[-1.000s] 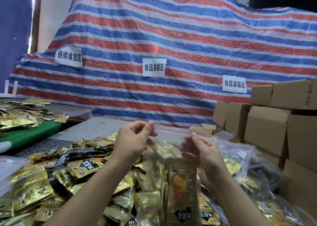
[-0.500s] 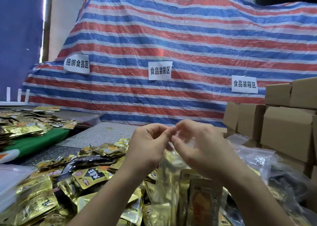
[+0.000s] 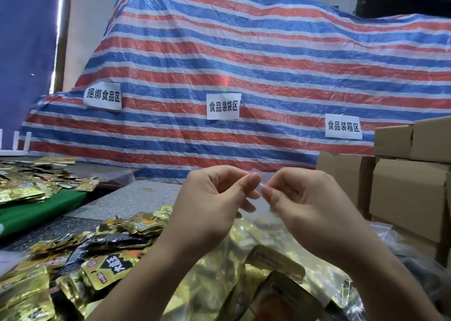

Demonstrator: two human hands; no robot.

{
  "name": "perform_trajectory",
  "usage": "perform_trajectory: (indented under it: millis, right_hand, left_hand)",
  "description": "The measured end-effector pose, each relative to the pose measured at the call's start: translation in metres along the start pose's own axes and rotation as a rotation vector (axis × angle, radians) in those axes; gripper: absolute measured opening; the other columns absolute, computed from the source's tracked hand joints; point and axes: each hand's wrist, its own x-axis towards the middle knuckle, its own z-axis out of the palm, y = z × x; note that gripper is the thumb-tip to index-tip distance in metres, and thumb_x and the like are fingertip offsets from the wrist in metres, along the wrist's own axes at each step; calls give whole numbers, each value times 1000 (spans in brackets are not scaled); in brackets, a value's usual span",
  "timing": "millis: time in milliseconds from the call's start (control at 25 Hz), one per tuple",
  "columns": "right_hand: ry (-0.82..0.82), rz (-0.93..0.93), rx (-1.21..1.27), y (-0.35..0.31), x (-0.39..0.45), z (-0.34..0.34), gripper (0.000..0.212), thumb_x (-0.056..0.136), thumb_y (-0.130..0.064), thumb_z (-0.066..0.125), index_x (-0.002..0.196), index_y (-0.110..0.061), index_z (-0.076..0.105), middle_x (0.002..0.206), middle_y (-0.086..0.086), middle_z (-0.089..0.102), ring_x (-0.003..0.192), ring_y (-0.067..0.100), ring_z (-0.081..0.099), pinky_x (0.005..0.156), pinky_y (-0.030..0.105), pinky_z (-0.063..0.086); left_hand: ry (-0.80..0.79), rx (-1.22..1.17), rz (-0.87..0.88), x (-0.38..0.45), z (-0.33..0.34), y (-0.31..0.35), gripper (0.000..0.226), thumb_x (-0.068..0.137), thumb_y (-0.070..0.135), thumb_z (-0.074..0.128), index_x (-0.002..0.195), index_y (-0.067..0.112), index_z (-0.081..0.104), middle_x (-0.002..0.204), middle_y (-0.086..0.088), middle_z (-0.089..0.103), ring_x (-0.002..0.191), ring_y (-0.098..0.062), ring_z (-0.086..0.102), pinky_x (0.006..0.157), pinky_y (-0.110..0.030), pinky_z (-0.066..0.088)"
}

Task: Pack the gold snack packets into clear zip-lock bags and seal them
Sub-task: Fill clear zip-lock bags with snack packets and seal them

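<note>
The hands have parted slightly; left hand [image 3: 214, 198] and right hand [image 3: 300, 198] pinch the bag [image 3: 262, 206] top, packets [image 3: 275, 262] hanging below, to press the seal.

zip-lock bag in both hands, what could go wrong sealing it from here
1. Both the left hand and the right hand pinch the zip-lock bag at one spot near the middle of its top edge. The rest of the strip may stay unpressed, leaving the seal partly open.
2. The gold snack packets stand tall inside. One could reach the zip line and block it.
3. The filled bag hangs from a fingertip grip, so it may slip.
</note>
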Motion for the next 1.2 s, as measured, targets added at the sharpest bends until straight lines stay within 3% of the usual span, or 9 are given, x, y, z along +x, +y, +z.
perform_trajectory:
  millis: [280,520,1200]
  right_hand:
    - [-48,19,54,-4,-1,-2,21,92,-31,65,71,-29,66,69,-2,67,65,19,62,55,40,51]
    - [-7,13,105,-8,-2,-3,14,89,-36,64,78,-29,68,77,-7,70,73,13,66,63,36,54]
    - [67,68,82,-6,-2,6,18,92,-27,67,74,-29,66,74,-8,69,72,14,66,61,34,54]
  left_hand:
    - [-53,81,49,2,-11,3,12,93,24,63,86,22,73,76,4,74,62,-13,69,54,-19,50]
    - [-27,83,82,-2,-5,9,15,92,20,64,82,23,74,75,3,72,60,-12,69,53,-15,47]
    - [-18,165,82,-5,2,8,13,92,25,62,83,24,71,74,7,72,62,-8,68,53,-15,48]
